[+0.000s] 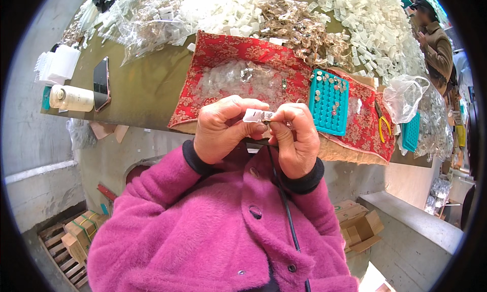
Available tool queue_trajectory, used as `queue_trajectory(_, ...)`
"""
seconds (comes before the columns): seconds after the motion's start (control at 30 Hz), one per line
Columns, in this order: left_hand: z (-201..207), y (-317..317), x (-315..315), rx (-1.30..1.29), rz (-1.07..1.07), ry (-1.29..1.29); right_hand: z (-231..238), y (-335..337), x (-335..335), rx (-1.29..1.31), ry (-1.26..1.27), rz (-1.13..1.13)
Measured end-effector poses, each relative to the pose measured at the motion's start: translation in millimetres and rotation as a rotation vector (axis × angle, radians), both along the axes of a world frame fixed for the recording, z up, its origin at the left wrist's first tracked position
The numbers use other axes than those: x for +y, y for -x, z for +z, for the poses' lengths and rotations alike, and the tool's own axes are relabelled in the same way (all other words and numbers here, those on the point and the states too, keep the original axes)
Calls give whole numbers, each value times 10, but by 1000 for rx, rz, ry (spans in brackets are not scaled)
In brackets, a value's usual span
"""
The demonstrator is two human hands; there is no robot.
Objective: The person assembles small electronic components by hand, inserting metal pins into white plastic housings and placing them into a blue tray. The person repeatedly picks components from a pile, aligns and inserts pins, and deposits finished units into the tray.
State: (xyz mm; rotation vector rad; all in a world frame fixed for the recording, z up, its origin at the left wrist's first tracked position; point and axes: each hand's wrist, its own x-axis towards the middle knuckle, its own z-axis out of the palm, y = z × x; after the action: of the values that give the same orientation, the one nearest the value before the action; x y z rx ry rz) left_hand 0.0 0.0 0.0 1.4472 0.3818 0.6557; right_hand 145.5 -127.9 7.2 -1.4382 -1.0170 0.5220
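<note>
In front of my chest my two hands meet over a small white rectangular plastic piece [252,115]. My left hand [218,130] pinches it between thumb and fingers. At its right end, the thumb and forefinger of my right hand [297,140] close on a small shiny metallic piece [268,117], too small to name. Both hands are just off the near edge of a red floral cloth [203,64]. On this cloth lies a heap of small clear plastic pieces [241,79]. A teal tray [329,122] with several small round shiny pieces sits right of my hands.
Big heaps of white plastic pieces [375,38] and brownish clear pieces [299,26] cover the far table. Yellow-handled pliers [383,127] lie at right, beside a clear bag [406,92]. A phone [102,84] and a cream bottle [73,98] stand left. Another person [437,48] is at far right.
</note>
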Motion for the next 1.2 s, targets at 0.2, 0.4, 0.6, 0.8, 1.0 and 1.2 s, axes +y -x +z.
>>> queue_trajectory(0.2,62,24,11,-15,-46,88,2,-15,56,-321,-100,-17)
queue_trajectory(0.4,167,34,41,30,-58,518,17,42,28,-209,-44,-74)
queue_trajectory(0.6,97,20,-7,-16,-13,325,11,23,24,-400,-22,-90)
queue_trajectory(0.8,60,-44,-45,-12,233,-699,-78,12,22,-304,14,-70)
queue_trajectory(1.0,77,-23,-32,-17,117,-443,-89,23,3,265,5,-4)
queue_trajectory(1.2,23,16,-1,-58,-187,656,35,-71,-38,692,0,163)
